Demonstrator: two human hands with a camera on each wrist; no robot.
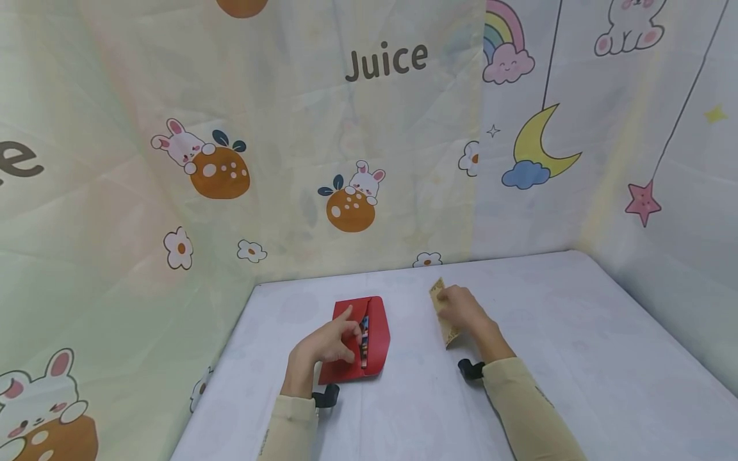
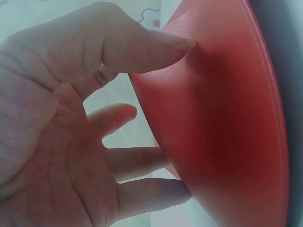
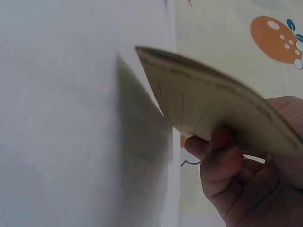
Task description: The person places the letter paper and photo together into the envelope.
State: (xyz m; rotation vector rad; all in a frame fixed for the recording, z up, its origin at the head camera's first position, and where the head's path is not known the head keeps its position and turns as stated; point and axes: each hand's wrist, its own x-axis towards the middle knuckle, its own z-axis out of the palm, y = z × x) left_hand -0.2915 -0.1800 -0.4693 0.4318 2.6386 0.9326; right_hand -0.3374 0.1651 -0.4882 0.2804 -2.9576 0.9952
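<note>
Toward the left of the white table lies a red envelope (image 1: 377, 339) with its pointed flap spread to the right. A strip of multicoloured contents (image 1: 364, 342) shows in its gaping mouth. My left hand (image 1: 331, 339) holds the envelope's front panel at the mouth. The left wrist view shows the thumb (image 2: 156, 49) on the red surface and other fingers at its edge. To the right, my right hand (image 1: 464, 308) grips a tan folded card (image 1: 444, 314), tilted above the table. In the right wrist view, thin dark lines and a patterned border run along the card (image 3: 189, 94).
The white-covered table (image 1: 576, 333) stands against printed cloth walls (image 1: 288, 128) at the back and both sides. A black wrist camera (image 1: 327, 396) sits at the left wrist, and another black camera (image 1: 469, 369) at the right wrist.
</note>
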